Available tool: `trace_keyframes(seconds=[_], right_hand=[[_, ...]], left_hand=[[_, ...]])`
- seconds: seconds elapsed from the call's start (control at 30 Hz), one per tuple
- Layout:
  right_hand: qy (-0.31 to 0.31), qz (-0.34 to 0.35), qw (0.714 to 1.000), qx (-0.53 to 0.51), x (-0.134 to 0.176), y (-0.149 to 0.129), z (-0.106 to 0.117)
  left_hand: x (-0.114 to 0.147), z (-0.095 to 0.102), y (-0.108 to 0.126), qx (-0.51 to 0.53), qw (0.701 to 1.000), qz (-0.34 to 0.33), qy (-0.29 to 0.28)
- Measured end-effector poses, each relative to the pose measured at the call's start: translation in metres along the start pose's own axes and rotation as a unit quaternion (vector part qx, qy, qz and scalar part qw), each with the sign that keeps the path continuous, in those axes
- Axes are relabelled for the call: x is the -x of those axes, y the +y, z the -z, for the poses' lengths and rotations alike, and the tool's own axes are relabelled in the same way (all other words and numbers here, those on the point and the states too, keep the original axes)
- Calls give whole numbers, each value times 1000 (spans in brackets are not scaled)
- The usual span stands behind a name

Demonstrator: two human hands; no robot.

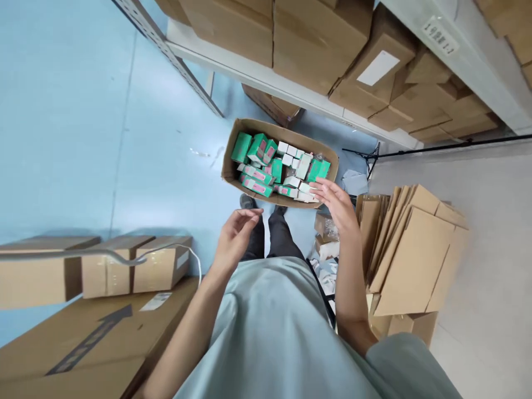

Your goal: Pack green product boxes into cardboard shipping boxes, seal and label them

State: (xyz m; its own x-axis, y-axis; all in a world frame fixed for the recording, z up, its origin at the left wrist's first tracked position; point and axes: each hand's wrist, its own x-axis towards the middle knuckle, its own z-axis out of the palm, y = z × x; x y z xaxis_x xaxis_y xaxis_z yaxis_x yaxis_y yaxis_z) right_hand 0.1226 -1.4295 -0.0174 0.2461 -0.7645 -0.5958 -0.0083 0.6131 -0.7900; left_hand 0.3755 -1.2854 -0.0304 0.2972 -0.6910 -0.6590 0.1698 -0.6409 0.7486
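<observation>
**Right hand (336, 204) is nearer the big box (286, 134)**

Both hands look empty, fingers loose. The right one shows over the box's lower right edge; the left hand (236, 235) is lower, apart. Green boxes (241, 147) fill the big box, upper middle, its length slanting down rightward.

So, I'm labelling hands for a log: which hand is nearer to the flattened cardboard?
Right. In this view, the right hand is just left of the flattened cardboard; the left hand is much farther left, by the person's left leg.
</observation>
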Motion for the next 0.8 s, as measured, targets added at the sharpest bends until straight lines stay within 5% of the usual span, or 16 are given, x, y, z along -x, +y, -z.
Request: trace_keyframes(seconds=[0.2, 0.47, 0.8], right_hand=[[-31, -61, 997, 25, -71, 24, -38], [-69, -128, 989, 36, -165, 99, -95], [-76, -200, 972, 102, -281, 177, -118]], left_hand=[[-56, 19, -16, 46, 997, 59, 15], [-162, 56, -77, 37, 992, 91, 84], [-297, 67, -128, 42, 982, 136, 128]])
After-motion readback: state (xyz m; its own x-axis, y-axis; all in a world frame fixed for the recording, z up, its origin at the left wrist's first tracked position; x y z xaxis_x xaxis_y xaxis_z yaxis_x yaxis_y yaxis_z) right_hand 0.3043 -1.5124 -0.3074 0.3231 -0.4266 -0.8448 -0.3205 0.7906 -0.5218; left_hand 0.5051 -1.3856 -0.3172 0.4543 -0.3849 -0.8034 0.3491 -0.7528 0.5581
